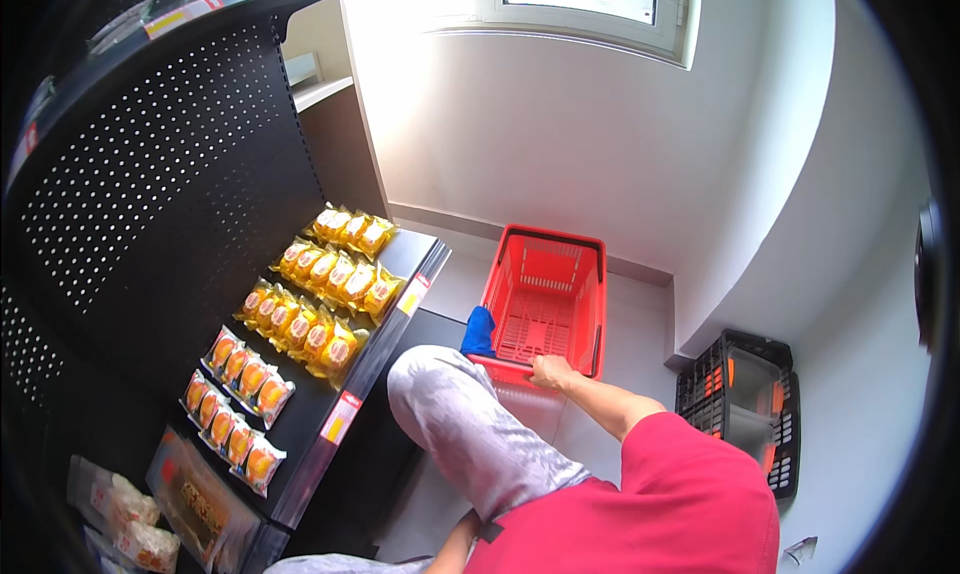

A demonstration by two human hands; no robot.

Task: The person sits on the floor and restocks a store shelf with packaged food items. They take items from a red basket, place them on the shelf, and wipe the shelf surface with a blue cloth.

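Note:
My right hand (550, 371) grips the near rim of a red plastic shopping basket (517, 296), its fingers curled over the edge. The basket stands on the floor, and its slotted bottom shows with nothing lying on it. A dark handle is folded along the rim. My left forearm (459, 540) runs down beside my thigh, with the left hand hidden behind the leg. Just past my bent knee, a blue thing (478, 332), perhaps a shoe toe, touches or overlaps the basket's left side.
To the left, a black shelf (315, 416) bears rows of yellow-wrapped cakes (337, 274), white-wrapped packets (240, 439) and flat clear bags (199, 499). Its price-tagged edge lies near my knee. A black crate (784, 416) stands by the right wall. A window (585, 3) is above.

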